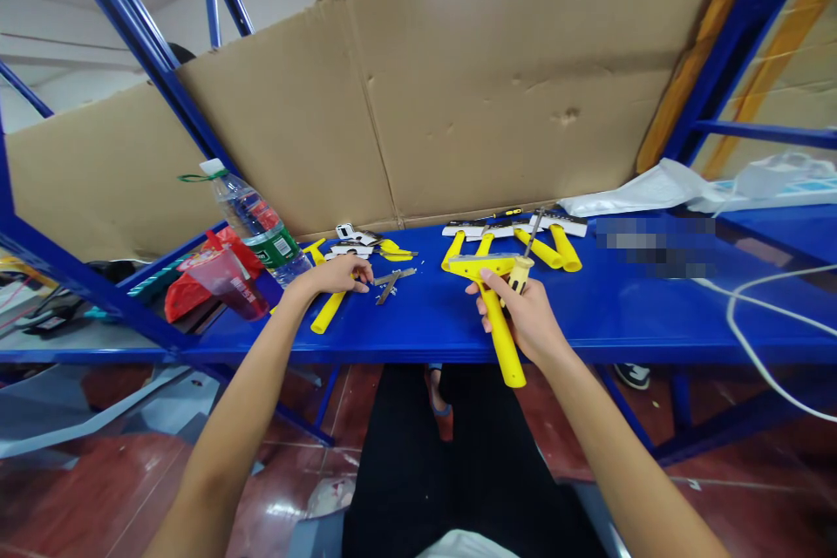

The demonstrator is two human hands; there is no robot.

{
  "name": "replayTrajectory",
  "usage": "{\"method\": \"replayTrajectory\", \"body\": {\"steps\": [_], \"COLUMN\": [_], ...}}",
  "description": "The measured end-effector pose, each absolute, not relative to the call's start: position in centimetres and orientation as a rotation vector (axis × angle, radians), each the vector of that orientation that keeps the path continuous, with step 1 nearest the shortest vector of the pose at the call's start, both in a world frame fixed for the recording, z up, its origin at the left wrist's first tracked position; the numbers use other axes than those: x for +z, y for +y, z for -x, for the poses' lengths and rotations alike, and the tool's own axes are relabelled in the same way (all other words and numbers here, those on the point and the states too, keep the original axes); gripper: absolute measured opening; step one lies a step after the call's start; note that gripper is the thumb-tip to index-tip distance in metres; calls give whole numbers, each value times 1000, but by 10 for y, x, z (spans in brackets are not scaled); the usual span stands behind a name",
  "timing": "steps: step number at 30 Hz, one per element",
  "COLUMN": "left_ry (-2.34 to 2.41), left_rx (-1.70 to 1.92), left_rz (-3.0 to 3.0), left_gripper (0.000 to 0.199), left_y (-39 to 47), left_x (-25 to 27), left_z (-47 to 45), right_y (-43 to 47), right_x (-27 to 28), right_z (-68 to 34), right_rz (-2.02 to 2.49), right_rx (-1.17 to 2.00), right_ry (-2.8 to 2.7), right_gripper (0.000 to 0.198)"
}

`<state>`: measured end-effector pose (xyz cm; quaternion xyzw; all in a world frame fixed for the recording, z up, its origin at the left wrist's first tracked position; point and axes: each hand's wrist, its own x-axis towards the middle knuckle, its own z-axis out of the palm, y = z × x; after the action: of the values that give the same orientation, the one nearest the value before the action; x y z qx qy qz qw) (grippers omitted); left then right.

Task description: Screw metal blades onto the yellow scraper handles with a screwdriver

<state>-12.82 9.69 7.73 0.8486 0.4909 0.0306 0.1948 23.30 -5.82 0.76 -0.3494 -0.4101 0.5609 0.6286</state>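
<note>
My right hand [523, 314] is closed around a yellow T-shaped scraper handle [502, 336], whose wide head points up and left. The same hand holds a screwdriver [521, 272], its shaft upright. My left hand [343, 274] is over the left part of the table, fingers bent and pinched together; anything between the fingertips is too small to make out. Just right of those fingertips lie flat metal strips [389, 286] with tiny loose pieces, perhaps screws. Another yellow handle [329, 311] lies beneath my left hand.
Several yellow-handled scrapers [486, 241] lie at the back of the blue table [418, 331], against a cardboard wall [510, 87]. Yellow and white parts [357, 237] are heaped behind my left hand. A water bottle [261, 222] and a red cup [239, 288] stand left; a white cable [745, 340] hangs right.
</note>
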Motion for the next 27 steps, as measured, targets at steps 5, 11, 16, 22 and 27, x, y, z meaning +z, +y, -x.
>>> {"method": "replayTrajectory", "body": {"steps": [5, 11, 16, 22, 27], "left_ry": [1407, 1448, 1432, 1356, 1173], "left_rx": [79, 52, 50, 256, 470], "left_rz": [-2363, -2345, -2346, -2378, -2275], "left_gripper": [26, 24, 21, 29, 27], "left_y": [105, 113, 113, 120, 132], "left_x": [73, 70, 70, 76, 76], "left_z": [127, 124, 122, 116, 105], "right_y": [-62, -63, -57, 9, 74], "right_x": [14, 13, 13, 45, 53], "right_z": [-233, -234, -233, -202, -166], "right_rz": [850, 874, 876, 814, 893], "right_rx": [1278, 1288, 1355, 1424, 1547], "right_ry": [-966, -973, -969, -1071, -1074], "right_gripper": [46, 48, 45, 37, 25]}}
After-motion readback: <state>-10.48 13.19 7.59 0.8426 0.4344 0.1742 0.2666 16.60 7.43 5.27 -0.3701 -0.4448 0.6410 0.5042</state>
